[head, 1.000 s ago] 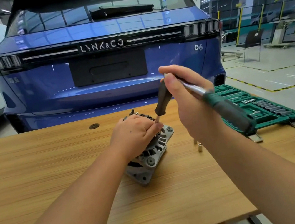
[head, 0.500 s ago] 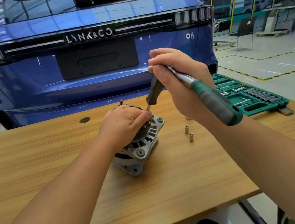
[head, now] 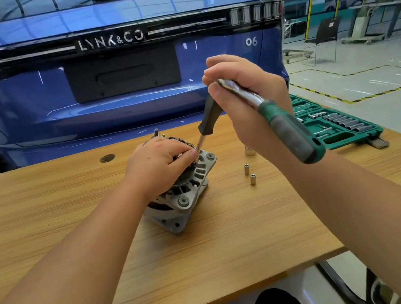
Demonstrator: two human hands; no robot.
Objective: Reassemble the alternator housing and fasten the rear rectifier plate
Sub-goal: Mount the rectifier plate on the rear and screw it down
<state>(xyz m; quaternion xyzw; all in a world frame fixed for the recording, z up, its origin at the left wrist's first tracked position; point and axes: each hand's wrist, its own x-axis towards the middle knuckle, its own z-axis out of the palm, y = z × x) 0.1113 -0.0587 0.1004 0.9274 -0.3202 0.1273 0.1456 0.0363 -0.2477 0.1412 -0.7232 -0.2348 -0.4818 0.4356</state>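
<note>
Alternator [head: 182,194] seated mid-bench on the wooden table [head: 235,239], tilted on its mounting ear, well in from the near edge. Gripped from above by the left hand [head: 161,163], fingers curled over the rear rectifier end, thumb and forefinger pinched at the fastener point where the tool tip lands. Just right of the alternator, two small sockets [head: 249,174] standing loose, a third part-hidden behind the wrist. Above and right of the alternator, the right hand [head: 246,99] wrapped round two tools at once: a black-handled driver [head: 209,121] angled down onto the housing rim, and a green-handled ratchet [head: 279,122] jutting back over the forearm. Likely step: starting a rectifier-plate screw. Risks: slanted shaft camming out and skidding into the left fingertips; screw cross-threading; ratchet handle knocking the loose sockets off the bench; tilted housing rocking under push. Farther right of the alternator, an open green socket case [head: 335,126] at the table's edge, little slack there. Bare wood left of the alternator, ample sweep. Beyond, a blue car [head: 114,73] close behind the far edge.
</note>
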